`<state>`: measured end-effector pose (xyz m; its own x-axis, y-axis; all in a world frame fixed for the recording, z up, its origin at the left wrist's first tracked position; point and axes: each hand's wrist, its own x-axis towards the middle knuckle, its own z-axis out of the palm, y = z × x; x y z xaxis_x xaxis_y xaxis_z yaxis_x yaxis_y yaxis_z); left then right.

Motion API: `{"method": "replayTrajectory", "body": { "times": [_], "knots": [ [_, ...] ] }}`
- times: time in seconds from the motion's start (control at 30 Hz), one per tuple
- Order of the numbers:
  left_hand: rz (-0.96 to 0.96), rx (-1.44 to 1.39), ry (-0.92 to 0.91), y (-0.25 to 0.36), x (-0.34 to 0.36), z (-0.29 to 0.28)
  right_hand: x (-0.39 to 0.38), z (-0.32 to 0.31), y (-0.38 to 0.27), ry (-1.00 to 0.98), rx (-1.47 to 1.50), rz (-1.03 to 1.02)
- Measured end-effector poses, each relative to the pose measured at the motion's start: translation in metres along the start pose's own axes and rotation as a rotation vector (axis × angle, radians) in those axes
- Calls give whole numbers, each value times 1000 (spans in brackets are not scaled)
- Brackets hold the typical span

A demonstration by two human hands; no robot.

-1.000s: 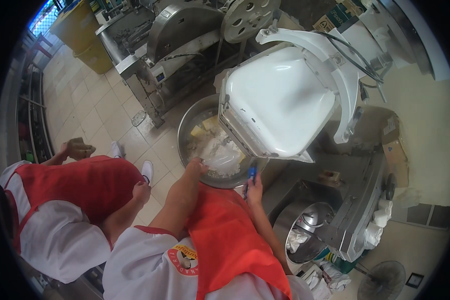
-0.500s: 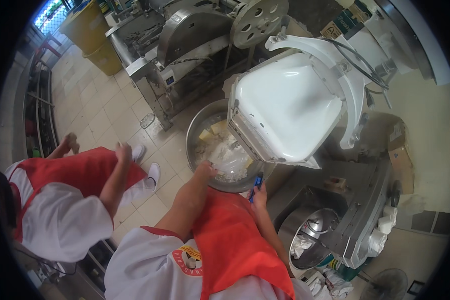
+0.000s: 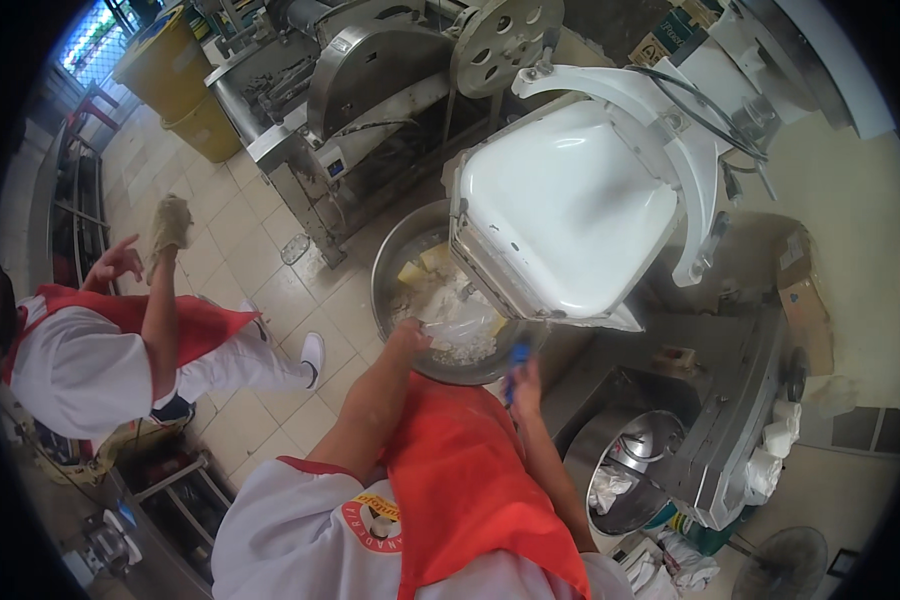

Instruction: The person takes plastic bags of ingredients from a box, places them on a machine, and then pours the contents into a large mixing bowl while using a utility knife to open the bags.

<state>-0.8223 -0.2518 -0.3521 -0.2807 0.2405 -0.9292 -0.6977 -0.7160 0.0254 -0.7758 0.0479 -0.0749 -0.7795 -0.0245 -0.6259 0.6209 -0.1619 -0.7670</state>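
A round metal mixing bowl point(image 3: 382, 282) stands in front of me, holding white flour point(image 3: 453, 300) and several yellow blocks point(image 3: 411, 273). At its near left rim, my left hand point(image 3: 411, 335) is closed on a crumpled clear plastic bag point(image 3: 462, 326) that lies over the flour. My right hand point(image 3: 525, 385) grips a slim blue tool point(image 3: 518, 360) upright beside the near right rim. Motion blurs this tool, so its kind and tip cannot be made out. The white mixer housing point(image 3: 570, 210) hides the bowl's right part.
A co-worker in a red apron point(image 3: 120, 320) stands at left, one hand in a beige mitt point(image 3: 170, 225). A metal machine with rollers point(image 3: 370, 90) is beyond the bowl. At right, a steel pot point(image 3: 590, 470) sits near a metal stand point(image 3: 710, 430). Yellow bins point(image 3: 185, 90) stand far left.
The co-worker has shifted left and raised a hand, where a beige mitt now shows. My left hand stays at the bowl; the blue tool in my right hand has moved slightly and is now blurred.
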Motion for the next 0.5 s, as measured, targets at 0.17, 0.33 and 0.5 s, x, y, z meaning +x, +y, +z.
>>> {"method": "replayTrajectory", "body": {
  "times": [0.17,0.33,0.5],
  "knots": [
    [432,670,-32,-17,-9,16,27,-13,46,283,40,-235],
    [792,1518,243,-19,-37,-10,-5,3,17,-263,-437,153],
    [594,1610,180,-18,-59,29,14,-6,42,165,-348,-196]
  ]
}}
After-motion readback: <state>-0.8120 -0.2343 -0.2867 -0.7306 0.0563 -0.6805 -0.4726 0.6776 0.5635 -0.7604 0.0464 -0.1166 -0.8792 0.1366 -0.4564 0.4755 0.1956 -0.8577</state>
